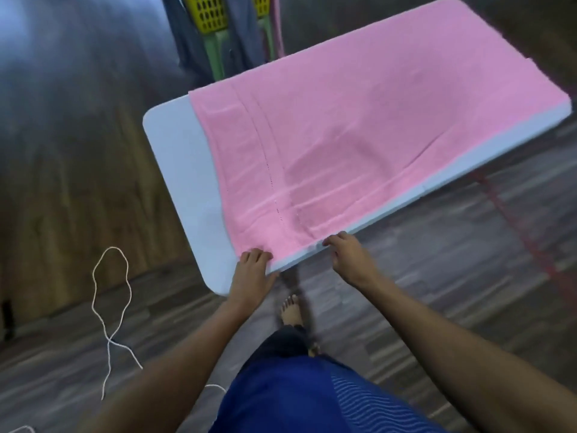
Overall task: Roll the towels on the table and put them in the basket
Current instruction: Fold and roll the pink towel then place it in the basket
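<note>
Lying flat, creased pink towel (359, 126); left hand (251, 273) and right hand (348, 256) grasp its near edge.

Dark wood-plank floor (437, 276), blurred toward the edges (pale glare (18, 32) at the far left corner). White cord (108, 339) looped on it, left. Green furniture legs (217, 60) beyond, grey cloth (187, 48) draped alongside.
</note>
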